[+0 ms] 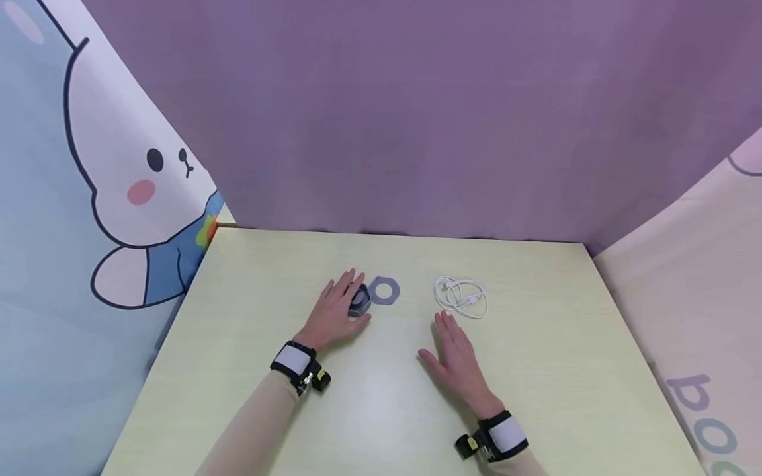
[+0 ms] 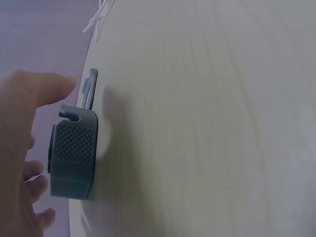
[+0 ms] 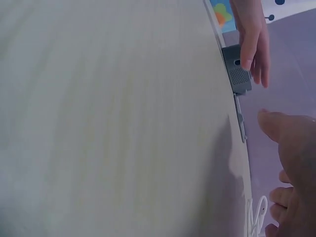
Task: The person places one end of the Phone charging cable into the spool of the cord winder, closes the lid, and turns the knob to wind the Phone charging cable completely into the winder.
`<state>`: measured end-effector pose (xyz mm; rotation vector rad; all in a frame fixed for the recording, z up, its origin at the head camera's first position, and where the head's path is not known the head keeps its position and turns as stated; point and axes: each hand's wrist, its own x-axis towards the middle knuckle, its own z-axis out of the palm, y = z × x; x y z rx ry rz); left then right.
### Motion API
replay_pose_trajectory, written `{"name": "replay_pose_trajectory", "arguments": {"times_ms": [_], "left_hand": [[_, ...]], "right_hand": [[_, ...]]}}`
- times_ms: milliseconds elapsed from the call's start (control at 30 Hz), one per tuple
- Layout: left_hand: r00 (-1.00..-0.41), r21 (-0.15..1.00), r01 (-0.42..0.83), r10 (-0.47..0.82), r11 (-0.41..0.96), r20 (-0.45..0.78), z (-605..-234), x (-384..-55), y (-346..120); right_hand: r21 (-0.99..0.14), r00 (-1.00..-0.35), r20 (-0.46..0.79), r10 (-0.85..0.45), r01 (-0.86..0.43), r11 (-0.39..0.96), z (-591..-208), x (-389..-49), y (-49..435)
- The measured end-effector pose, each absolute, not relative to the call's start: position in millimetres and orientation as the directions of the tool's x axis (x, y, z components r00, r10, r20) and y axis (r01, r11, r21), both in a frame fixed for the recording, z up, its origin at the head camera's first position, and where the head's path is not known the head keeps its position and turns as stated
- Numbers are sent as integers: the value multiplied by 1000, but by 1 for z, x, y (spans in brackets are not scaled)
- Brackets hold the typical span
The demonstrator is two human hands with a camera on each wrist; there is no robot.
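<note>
A: Eyes on the left side of the table (image 1: 369,423)! The left hand (image 1: 333,315) is over the dark grey hexagonal case (image 1: 360,305), fingers long and straight, thumb spread well away.

B: And what a frame it makes! Fingers on the far side, thumb towards us on the near side, the case sitting between them. Is it touching?

A: Can't call that one; the head view doesn't settle it, though the left wrist view shows a gap between thumb and case. Lovely look at the studded side wall there too, with a notch near one corner.

B: Just right of the case, lying flat, there's the hexagonal ring (image 1: 395,291), lighter grey, round hole through its middle. Touching the case or a whisker apart, I can't tell.

A: Over to the right hand (image 1: 457,365)! Fingers extended, thumb held out to the side, all relaxed.

B: Its fingertips point at the white cable (image 1: 473,300), loosely coiled on the table, well apart from the ring.

A: Black wristbands on both arms, left (image 1: 293,360) and right (image 1: 507,435), each carrying a small camera.

B: Purple backdrop (image 1: 381,119) behind it all, and a cartoon animal (image 1: 133,125) watching from the left-hand cloth!
</note>
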<state>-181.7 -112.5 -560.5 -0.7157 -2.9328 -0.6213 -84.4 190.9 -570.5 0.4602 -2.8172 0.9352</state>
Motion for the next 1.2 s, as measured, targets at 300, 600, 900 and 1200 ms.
{"name": "replay_pose_trajectory", "arguments": {"times_ms": [300,600,900,1200], "left_hand": [[-899,347,433,424,832,106,-568,-184,-103],[-922,394,382,372,836,105,-566,-168,-88],[-935,451,342,347,824,76,-565,-147,-72],[-930,528,337,364,779,57,-559,-131,-59]], "right_hand": [[-529,-919,270,-287,-391,753,-568,-86,182],[-554,-913,261,-313,-407,726,-571,-88,168],[-563,-904,256,-343,-428,707,-564,-93,155],[-555,-892,281,-354,-452,698,-556,-97,139]]}}
